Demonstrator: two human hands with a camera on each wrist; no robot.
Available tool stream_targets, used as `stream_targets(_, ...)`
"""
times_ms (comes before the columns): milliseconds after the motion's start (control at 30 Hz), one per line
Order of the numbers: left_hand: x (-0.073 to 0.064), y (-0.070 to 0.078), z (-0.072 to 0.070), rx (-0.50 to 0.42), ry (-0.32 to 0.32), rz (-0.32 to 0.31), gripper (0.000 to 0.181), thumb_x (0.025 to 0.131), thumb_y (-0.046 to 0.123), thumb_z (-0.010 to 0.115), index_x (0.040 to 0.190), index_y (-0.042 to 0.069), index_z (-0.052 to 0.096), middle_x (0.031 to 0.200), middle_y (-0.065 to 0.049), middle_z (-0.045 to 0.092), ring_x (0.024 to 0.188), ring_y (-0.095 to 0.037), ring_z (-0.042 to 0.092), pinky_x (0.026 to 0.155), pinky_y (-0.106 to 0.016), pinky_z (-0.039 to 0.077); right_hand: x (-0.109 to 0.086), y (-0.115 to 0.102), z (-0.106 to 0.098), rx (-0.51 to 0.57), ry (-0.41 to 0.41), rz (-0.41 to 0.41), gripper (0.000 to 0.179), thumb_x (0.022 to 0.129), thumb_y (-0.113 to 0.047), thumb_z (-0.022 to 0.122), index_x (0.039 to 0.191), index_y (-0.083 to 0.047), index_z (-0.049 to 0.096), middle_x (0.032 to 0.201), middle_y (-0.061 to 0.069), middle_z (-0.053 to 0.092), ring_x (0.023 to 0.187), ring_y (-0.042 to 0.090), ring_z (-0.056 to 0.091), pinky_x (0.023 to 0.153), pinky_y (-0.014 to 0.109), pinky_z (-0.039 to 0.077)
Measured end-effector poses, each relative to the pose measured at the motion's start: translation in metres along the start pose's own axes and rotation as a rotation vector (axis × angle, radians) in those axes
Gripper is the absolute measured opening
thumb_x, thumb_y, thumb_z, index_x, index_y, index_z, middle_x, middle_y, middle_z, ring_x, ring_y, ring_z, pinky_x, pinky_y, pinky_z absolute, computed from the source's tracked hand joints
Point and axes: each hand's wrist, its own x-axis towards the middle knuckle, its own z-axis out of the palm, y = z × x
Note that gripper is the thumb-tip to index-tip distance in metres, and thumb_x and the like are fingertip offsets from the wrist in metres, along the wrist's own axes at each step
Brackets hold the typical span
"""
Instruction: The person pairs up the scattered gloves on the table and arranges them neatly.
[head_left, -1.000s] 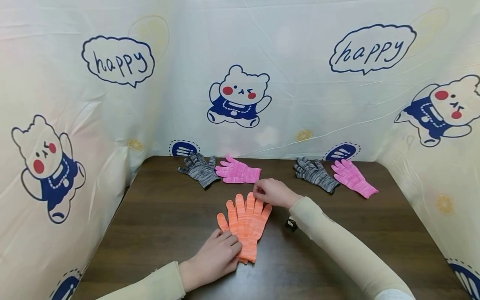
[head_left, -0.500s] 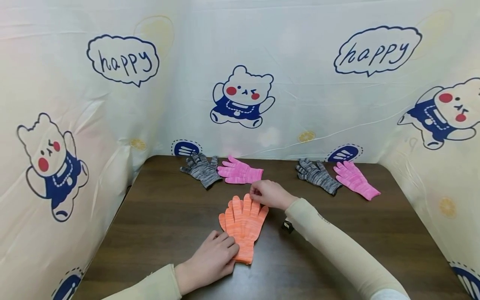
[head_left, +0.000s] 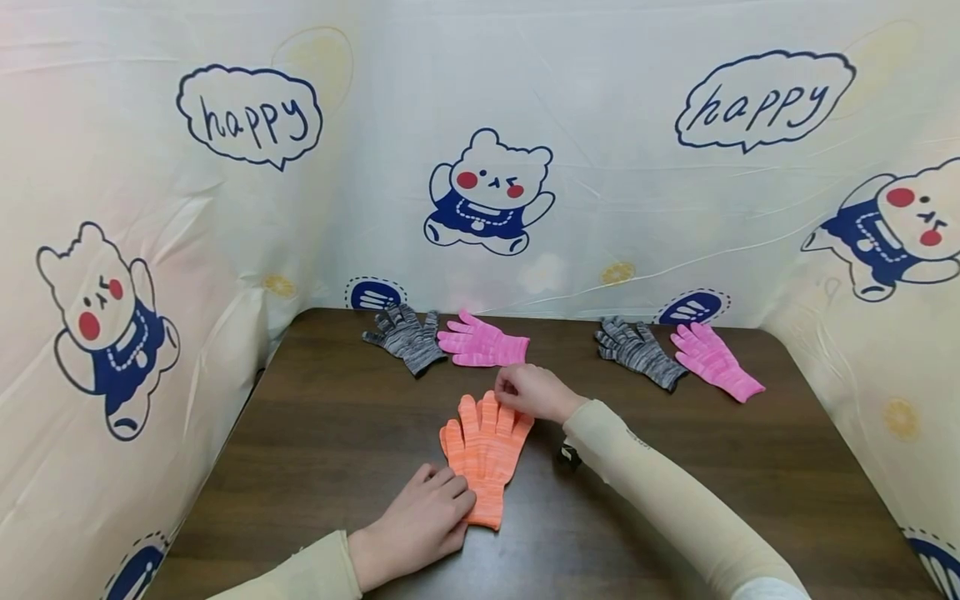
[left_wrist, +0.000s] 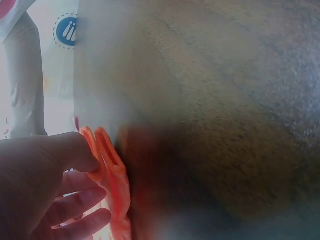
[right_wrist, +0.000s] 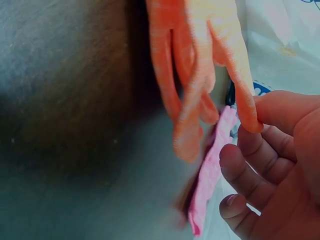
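Two orange knit gloves [head_left: 483, 462] lie one over the other in the middle of the table, fingers pointing away from me. My left hand [head_left: 423, 517] grips the cuff end at its left side. Close up in the left wrist view, the thumb and fingers of that hand meet the layered orange cuffs [left_wrist: 112, 172]. My right hand [head_left: 536, 392] pinches a fingertip at the far end. In the right wrist view, thumb and index finger hold that orange glove finger [right_wrist: 245, 102] raised, while other glove fingers hang beside it.
Along the table's back edge lie a grey glove [head_left: 408, 340] and a pink glove [head_left: 482, 343] on the left. Another grey glove [head_left: 640, 354] and pink glove [head_left: 716, 362] lie on the right. A printed curtain [head_left: 600, 208] encloses the brown table [head_left: 322, 467].
The orange gloves overlap more closely, their left-hand fingers nearer together. My right hand has moved slightly left with the pinched fingertip. My left hand stays at the cuffs.
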Motion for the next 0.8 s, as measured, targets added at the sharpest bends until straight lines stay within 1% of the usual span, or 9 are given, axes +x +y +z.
stream_targets(167,-0.001,-0.001,0.002,0.001,-0.005,0.005,0.013,0.092,0.023,0.072,0.085,0.024,0.061,0.081,0.011,0.051,0.079,-0.01,0.047,0.083,-0.038,0.042,0.004,0.006,0.009,-0.002,0.007,0.0,0.005,0.1,-0.02,0.07,0.097,-0.016,0.069,0.082,-0.005,0.063,0.073,0.013,0.057,0.07,0.029,0.051)
stream_targets(400,-0.003,0.0,0.008,0.026,0.036,0.015,0.015,0.09,0.022,0.073,0.083,0.023,0.06,0.08,0.01,0.051,0.078,-0.011,0.048,0.081,-0.037,0.042,0.006,0.011,0.017,0.006,0.022,-0.01,0.005,0.1,-0.02,0.07,0.098,-0.016,0.069,0.085,-0.006,0.063,0.076,0.013,0.057,0.072,0.03,0.052)
stream_targets(533,-0.002,0.0,0.01,0.018,0.024,0.003,0.014,0.091,0.023,0.072,0.084,0.023,0.06,0.081,0.009,0.051,0.078,-0.011,0.049,0.081,-0.037,0.042,0.005,0.016,0.016,0.062,0.027,-0.004,0.004,0.101,-0.02,0.069,0.099,-0.016,0.068,0.087,-0.005,0.063,0.078,0.014,0.057,0.073,0.03,0.052)
stream_targets(633,-0.002,0.0,0.01,0.0,0.0,-0.008,0.014,0.093,0.025,0.071,0.085,0.024,0.06,0.081,0.01,0.05,0.079,-0.011,0.048,0.081,-0.037,0.042,0.002,0.021,0.013,0.093,0.031,-0.004,0.005,0.101,-0.022,0.068,0.101,-0.016,0.068,0.087,-0.004,0.063,0.078,0.014,0.058,0.073,0.03,0.053)
stream_targets(733,-0.001,-0.001,0.009,-0.021,-0.021,-0.015,0.018,0.095,0.029,0.071,0.083,0.026,0.058,0.079,0.011,0.047,0.078,-0.01,0.046,0.08,-0.036,0.04,-0.001,0.027,0.01,0.086,0.035,-0.007,0.009,0.102,-0.023,0.067,0.101,-0.015,0.07,0.086,-0.004,0.064,0.077,0.014,0.058,0.072,0.03,0.053)
stream_targets(800,0.0,-0.001,0.008,-0.028,-0.024,-0.016,0.021,0.095,0.032,0.072,0.082,0.026,0.057,0.077,0.012,0.044,0.076,-0.01,0.044,0.078,-0.035,0.039,-0.004,0.033,0.009,0.065,0.028,0.0,0.012,0.102,-0.026,0.066,0.102,-0.014,0.07,0.086,-0.005,0.064,0.077,0.013,0.057,0.073,0.029,0.053)
